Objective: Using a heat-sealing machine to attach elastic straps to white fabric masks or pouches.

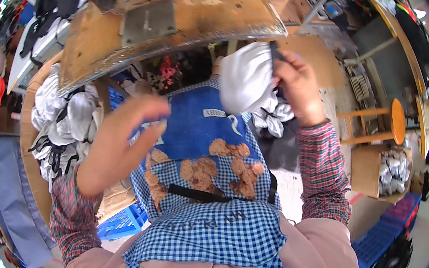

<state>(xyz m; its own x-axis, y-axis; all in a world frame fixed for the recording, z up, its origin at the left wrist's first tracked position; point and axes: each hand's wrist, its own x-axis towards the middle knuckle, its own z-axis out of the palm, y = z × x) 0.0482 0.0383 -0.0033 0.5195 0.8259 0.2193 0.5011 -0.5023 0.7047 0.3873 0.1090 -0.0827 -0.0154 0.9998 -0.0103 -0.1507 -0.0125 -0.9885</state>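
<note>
Pinching a white cloth piece (244, 78) by its dark edge (274, 52) alone, the right hand (296, 85) could drop it; the left hand (123, 144) gapes, empty.

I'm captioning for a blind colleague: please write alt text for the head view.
A person's right hand holds up a white cloth piece while the open left hand is raised near a blue checked apron. More white pieces lie in a cardboard box at left, near a brown worktable.

There are one left hand (125, 144), one right hand (297, 82), one held white piece (244, 76), one apron (202, 234), one stool (397, 121) and two boxes (364, 171), whose many white pieces (82, 110) cannot be counted exactly
</note>
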